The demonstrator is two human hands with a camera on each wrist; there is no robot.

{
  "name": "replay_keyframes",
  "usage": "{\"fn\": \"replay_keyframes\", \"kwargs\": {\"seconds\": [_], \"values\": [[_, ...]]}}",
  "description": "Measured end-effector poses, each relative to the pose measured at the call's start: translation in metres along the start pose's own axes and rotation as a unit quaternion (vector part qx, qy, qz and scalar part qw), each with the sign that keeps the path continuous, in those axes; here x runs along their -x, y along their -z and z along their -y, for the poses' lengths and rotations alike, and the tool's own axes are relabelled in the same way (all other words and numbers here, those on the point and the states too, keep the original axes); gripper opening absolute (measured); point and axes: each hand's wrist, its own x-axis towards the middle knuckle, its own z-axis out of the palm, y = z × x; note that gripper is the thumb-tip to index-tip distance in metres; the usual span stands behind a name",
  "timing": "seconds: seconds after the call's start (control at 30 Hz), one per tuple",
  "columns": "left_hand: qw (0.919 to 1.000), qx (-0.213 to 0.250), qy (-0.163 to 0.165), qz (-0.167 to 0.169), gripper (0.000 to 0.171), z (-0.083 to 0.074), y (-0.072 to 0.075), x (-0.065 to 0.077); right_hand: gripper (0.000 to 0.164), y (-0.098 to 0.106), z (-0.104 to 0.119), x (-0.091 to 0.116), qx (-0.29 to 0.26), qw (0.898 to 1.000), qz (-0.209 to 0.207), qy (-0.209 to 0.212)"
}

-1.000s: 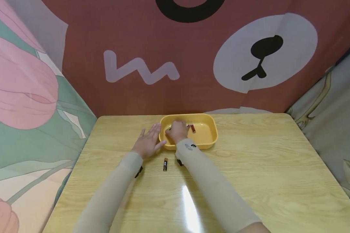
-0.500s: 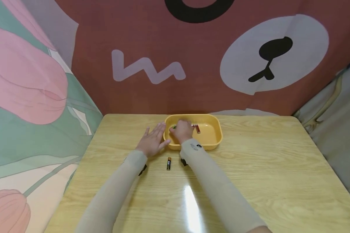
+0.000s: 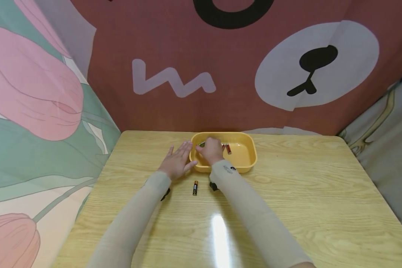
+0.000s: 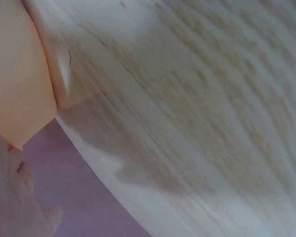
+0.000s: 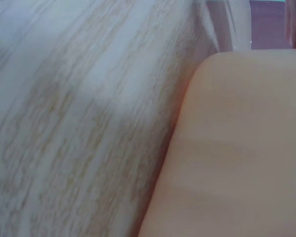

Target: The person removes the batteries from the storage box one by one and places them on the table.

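Note:
In the head view, a yellow plastic tray [image 3: 242, 158] stands near the table's far edge. My left hand [image 3: 175, 163] has its fingers spread and fairly straight, with the fingertips at the tray's left rim. My right hand [image 3: 211, 150] reaches down into the left part of the tray with bent fingers. A green battery [image 3: 202, 144] shows just by its thumb; whether the fingers pinch it is hidden. Right of that hand, a red battery [image 3: 229, 149] lies in the tray, with another partly covered beside it. A black battery with a copper-coloured end [image 3: 195, 188] lies on the table in front.
The pale wooden table [image 3: 305, 193] ends at a brown cloth backdrop [image 3: 174, 115] with printed shapes. Flowered cloth [image 3: 37, 93] hangs on the left. The wrist views mostly show the tray's outer wall [image 5: 237, 148] and table grain.
The head view has shifted, so the scene sits slightly farther right. My right hand has moved very slightly inside the tray. The left hand and the black battery stay put.

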Motion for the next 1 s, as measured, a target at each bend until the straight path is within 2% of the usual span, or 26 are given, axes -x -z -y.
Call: {"fn": "replay_keyframes", "kwargs": {"seconds": [0.13,0.4,0.67,0.87,1.0], "values": [[0.9999,0.009,0.0,0.005,0.085,0.0,0.001,-0.002,0.047,0.003,0.0,0.001,-0.031,0.999,0.004,0.007],[0.9999,0.011,0.002,0.001,0.082,0.0,0.003,-0.002,0.034,0.007,-0.003,0.003,-0.048,0.998,0.002,0.047],[0.9999,0.015,-0.001,0.005,0.081,-0.003,0.002,-0.001,0.04,0.014,-0.009,0.008,-0.041,0.995,0.009,0.095],[0.9999,0.016,0.0,0.001,0.081,-0.003,0.003,0.001,0.042,0.021,-0.016,0.012,-0.064,0.99,0.005,0.127],[0.9998,0.022,-0.002,-0.002,0.081,-0.002,0.001,0.0,0.041,0.026,-0.02,0.016,-0.089,0.987,0.012,0.132]]}}
